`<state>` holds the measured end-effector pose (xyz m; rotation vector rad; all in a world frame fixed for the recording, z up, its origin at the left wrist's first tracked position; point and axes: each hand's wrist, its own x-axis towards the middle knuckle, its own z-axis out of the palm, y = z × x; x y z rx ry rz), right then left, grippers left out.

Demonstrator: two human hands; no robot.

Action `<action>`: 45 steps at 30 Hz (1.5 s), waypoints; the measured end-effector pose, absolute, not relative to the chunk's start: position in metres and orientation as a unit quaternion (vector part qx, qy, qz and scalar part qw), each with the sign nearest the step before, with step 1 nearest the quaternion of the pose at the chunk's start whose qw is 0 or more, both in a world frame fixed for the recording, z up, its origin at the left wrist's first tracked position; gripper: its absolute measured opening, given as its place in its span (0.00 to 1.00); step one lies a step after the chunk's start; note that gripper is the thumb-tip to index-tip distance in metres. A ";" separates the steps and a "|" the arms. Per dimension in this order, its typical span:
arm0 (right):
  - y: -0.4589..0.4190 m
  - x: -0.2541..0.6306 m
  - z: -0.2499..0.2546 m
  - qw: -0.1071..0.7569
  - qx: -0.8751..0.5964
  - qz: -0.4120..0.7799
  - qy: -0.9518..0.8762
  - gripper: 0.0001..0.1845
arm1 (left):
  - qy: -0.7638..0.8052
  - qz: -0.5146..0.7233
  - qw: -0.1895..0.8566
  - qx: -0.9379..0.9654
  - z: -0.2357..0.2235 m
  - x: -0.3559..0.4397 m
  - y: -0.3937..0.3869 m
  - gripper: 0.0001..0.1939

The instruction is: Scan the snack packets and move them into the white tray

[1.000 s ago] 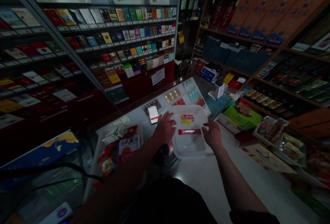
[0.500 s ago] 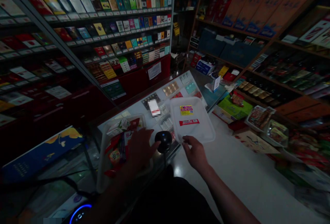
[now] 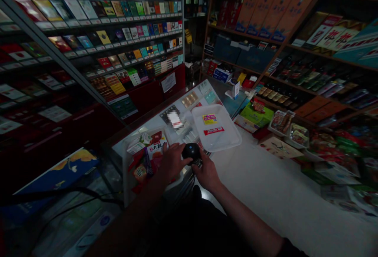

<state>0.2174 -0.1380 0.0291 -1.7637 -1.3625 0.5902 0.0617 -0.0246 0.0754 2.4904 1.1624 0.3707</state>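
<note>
A rounded black barcode scanner (image 3: pixel 190 152) with a small blue light and a cable below it stands at the counter's near edge. My left hand (image 3: pixel 173 161) closes on its left side, thumb toward the base. From the other side my right hand (image 3: pixel 207 173) grips it, fingers bent against its lower right. Just beyond lies a white plastic tray (image 3: pixel 230 140) holding a yellow-and-purple packet (image 3: pixel 209 119) and a red stick-shaped packet (image 3: pixel 214 131). Left of the scanner, a second tray (image 3: pixel 125 170) carries several snack packets (image 3: pixel 156 148), partly covered by my left forearm.
Both trays rest on a glass-topped counter (image 3: pixel 203 88). A blurred-out white item (image 3: pixel 175 120) lies on it. Shelves of small boxes (image 3: pixel 138 30) rise behind. To the right are boxed goods, bottles and a green carton (image 3: pixel 256 113). A blue box (image 3: pixel 59 178) sits at left.
My right hand has left the tray's near edge and moved left onto the scanner. My left hand has closed in on the scanner too. The view has shifted to the right.
</note>
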 end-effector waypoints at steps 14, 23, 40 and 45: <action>-0.134 0.217 0.051 0.366 -0.761 0.265 -0.465 0.33 | 0.371 0.109 0.167 0.907 0.065 0.060 -0.022 0.24; -0.145 0.219 0.039 0.385 -0.747 0.276 -0.467 0.34 | 0.389 0.117 0.183 0.895 0.063 0.056 -0.033 0.29; -0.147 0.181 0.070 0.403 -0.686 0.071 -0.601 0.19 | 0.511 0.128 0.097 0.844 0.070 -0.104 -0.044 0.17; -0.140 0.163 0.075 0.358 -0.643 0.065 -0.674 0.15 | 0.549 0.046 0.049 0.833 0.064 -0.121 -0.066 0.15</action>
